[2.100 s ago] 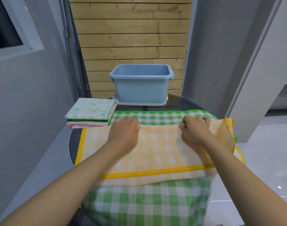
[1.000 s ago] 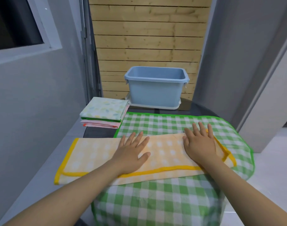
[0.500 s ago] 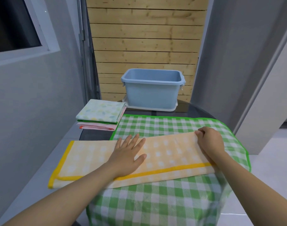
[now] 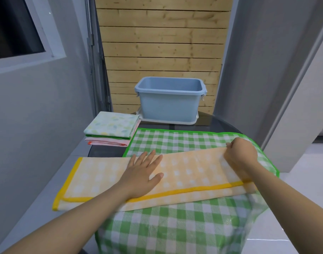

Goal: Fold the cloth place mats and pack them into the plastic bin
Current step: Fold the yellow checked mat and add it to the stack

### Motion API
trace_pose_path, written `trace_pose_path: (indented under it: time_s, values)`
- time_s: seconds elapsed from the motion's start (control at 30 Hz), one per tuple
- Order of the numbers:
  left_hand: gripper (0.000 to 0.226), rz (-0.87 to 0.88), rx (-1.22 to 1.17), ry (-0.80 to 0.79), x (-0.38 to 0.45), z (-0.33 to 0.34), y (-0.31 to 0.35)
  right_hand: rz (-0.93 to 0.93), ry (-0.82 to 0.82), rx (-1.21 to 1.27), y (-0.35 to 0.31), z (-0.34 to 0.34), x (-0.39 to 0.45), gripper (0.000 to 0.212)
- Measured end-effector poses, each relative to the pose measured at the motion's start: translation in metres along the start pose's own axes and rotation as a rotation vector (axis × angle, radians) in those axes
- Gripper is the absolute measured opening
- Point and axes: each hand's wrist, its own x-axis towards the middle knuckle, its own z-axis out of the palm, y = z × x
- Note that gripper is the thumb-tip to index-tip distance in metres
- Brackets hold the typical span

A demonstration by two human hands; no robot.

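The yellow checked place mat (image 4: 184, 173) lies folded into a long band across the dark round table (image 4: 208, 123). Most of it rests on top of a green checked place mat (image 4: 175, 142), which is spread flat and hangs over the near edge of the table. The left end of the yellow mat goes beyond the green one and beyond the table rim.

The left hand (image 4: 142, 173) presses flat on the middle of the yellow mat, with the fingers open and spread, the thumb pointing to the right. The right hand (image 4: 241, 153) is at the right end of the yellow mat, at its far edge. Its fingers are curled closed and pinch the cloth there.

The blue plastic bin (image 4: 169, 105) stands at the far side of the table, behind the green mat, on a white lid or tray (image 4: 186, 122). No mat shows in the part of its inside that can be seen. To the left of the bin, just beside the far left corner of the green mat, is a stack of folded mats (image 4: 111, 129): a pale leaf-patterned one on top, a pink one below.
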Motion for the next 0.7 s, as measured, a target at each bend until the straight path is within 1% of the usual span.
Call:
trace_pose_path:
  time_s: [0.07,0.13,0.27,0.3,0.37,0.47,0.53,0.57,0.63,0.7]
  values:
    - [0.090,-0.001,0.003,0.002,0.000,0.000,0.000,0.098,-0.076,0.097,0.002,-0.005,0.005,0.041]
    - [0.090,-0.008,0.001,0.003,0.000,0.000,0.001,0.188,-0.130,0.230,0.004,-0.011,0.011,0.045]
    - [0.088,-0.019,-0.008,0.000,-0.001,-0.001,0.002,0.428,-0.213,0.564,0.009,-0.013,0.016,0.047]
    - [0.088,-0.018,-0.009,0.000,-0.001,-0.001,0.002,0.457,-0.228,0.613,0.011,-0.012,0.015,0.046]
    - [0.087,-0.016,-0.006,0.002,0.000,-0.001,0.002,0.435,-0.245,0.613,0.012,-0.007,0.012,0.044]
    - [0.088,-0.010,-0.006,0.007,0.000,0.000,0.001,0.277,-0.183,0.425,0.010,-0.005,0.008,0.040]
    - [0.087,-0.010,-0.011,0.007,0.000,0.000,0.001,0.204,-0.180,0.378,0.009,-0.006,0.007,0.046]
    - [0.087,-0.012,-0.010,0.003,0.000,0.000,0.001,0.189,-0.178,0.354,0.010,-0.007,0.007,0.050]
    - [0.087,-0.015,-0.007,-0.005,0.000,-0.001,0.002,0.206,-0.180,0.353,0.013,-0.006,0.006,0.050]
    - [0.087,-0.017,-0.005,-0.010,0.000,-0.001,0.002,0.265,-0.191,0.437,0.014,-0.007,0.005,0.045]
